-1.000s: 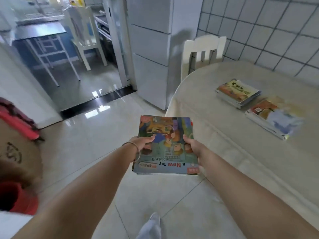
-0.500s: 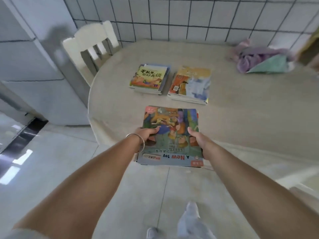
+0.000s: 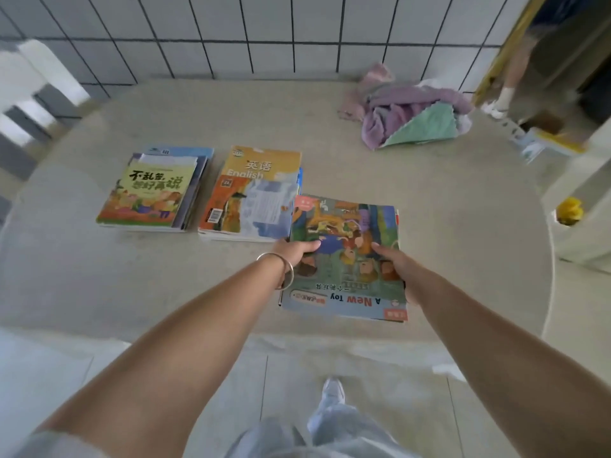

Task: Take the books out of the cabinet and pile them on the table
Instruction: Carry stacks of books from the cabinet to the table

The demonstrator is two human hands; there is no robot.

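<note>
Both hands hold a thin stack of picture books [image 3: 347, 226] topped by one titled "A New Toy", low over the beige table [image 3: 446, 233]. My left hand [image 3: 296, 254] grips its left edge and my right hand [image 3: 391, 261] grips its right edge. Whether the stack touches the table I cannot tell. Two piles lie on the table to its left: a pile with a yellow-green cover [image 3: 152, 193] at far left, and a pile topped by an orange English textbook [image 3: 251, 193] right beside the held stack. The cabinet is out of view.
A heap of purple and green cloth [image 3: 410, 117] lies at the table's back right. A white chair [image 3: 29, 90] stands at the left by the tiled wall. Another person's leg [image 3: 509, 77] shows at the upper right, beside a white stand [image 3: 582, 200] and boxes on the floor.
I have turned and stepped up to the table. The held stack has gone from over the floor to over the table, just right of the English textbook pile.
</note>
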